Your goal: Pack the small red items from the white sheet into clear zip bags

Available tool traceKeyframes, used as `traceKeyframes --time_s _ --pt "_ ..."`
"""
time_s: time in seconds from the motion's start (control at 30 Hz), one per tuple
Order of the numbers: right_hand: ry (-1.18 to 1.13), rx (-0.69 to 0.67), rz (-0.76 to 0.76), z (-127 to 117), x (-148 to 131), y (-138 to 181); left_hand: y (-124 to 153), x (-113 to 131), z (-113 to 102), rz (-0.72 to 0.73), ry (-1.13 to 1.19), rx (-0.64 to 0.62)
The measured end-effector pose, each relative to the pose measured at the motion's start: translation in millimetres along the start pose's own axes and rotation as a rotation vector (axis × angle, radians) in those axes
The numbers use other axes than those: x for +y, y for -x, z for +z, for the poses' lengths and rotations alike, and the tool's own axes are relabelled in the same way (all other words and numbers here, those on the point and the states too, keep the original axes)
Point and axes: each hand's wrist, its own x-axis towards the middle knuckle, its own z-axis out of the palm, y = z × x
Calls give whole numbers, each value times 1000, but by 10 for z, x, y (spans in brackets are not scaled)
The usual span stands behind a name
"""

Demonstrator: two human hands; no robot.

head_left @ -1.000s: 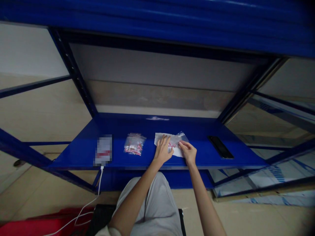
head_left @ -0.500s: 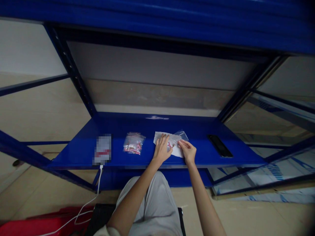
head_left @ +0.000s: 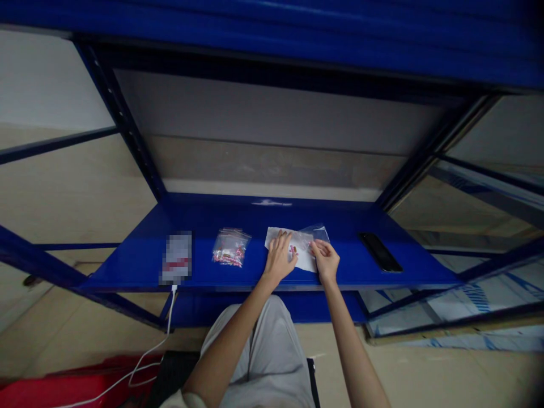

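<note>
A creased sheet of white paper [head_left: 304, 261] lies on the blue shelf in front of me. Small pink and brownish pieces [head_left: 293, 249] rest on it between my hands, too small to name. My left hand [head_left: 278, 256] lies over the paper's left part, fingers stretched out and apart, thumb near the pieces. At the paper's right edge, my right hand [head_left: 326, 260] pinches what looks like the clear plastic bag [head_left: 319, 231], which spreads out behind the fingers. The fingertips partly hide where they grip it.
Clear zip bags [head_left: 230, 247] with pink pieces lie stacked to the left. Further left is a blurred-out device [head_left: 177, 258] on a white cable [head_left: 170, 317]. A black phone [head_left: 379, 252] lies at the right. Blue uprights and an upper shelf [head_left: 272, 45] frame the space.
The clear bag has shifted slightly to the right and spread out more beside my right hand. More of the small pieces show between my hands. My left hand has stayed in place.
</note>
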Motion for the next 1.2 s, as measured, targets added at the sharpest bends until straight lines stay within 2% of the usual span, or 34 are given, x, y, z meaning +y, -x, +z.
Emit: traceKeyframes --time_s 0.2,0.4,0.6,0.83,1.07,1.13,1.2 --pt "26 -23 23 5 17 0 4 -3 -7 13 -9 2" --pt "120 -136 -67 15 -69 30 3 -2 1 18 -10 11" --pt "114 -11 -93 11 -157 58 0 -8 6 21 8 27" --pt "75 -21 -13 25 -147 60 -7 -11 14 14 25 33" --pt "-44 172 51 10 -133 13 -33 -24 -10 8 47 64" --pt "-40 127 63 6 -146 20 -33 -17 -48 12 49 76" --pt "-30 -6 97 11 -165 42 -24 -6 -92 49 49 84"
